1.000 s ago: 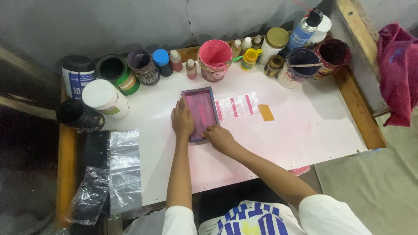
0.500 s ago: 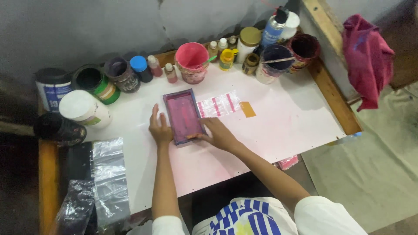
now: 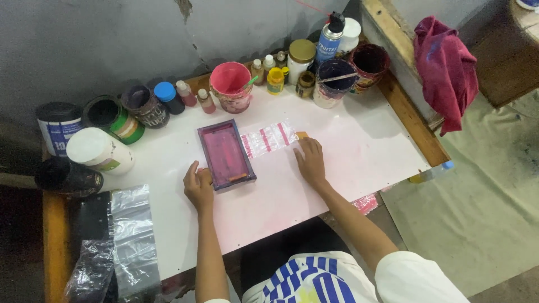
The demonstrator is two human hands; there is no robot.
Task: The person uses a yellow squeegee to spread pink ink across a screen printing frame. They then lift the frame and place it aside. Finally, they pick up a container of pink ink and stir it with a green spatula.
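Left hand on the pink screen frame—grip apparently loose; right hand flat, empty—orange tab half-hidden.

We look down on a white counter. Our left hand rests at the near left corner of a small pink-stained printing frame, the fingers touching its edge. Our right hand lies flat on the counter, fingers spread, at the right end of a clear plastic strip with red bars that lies just beside the frame. Along the back stand a pink paint bucket, small bottles, jars and a blue spray can. A red cloth hangs at the right.
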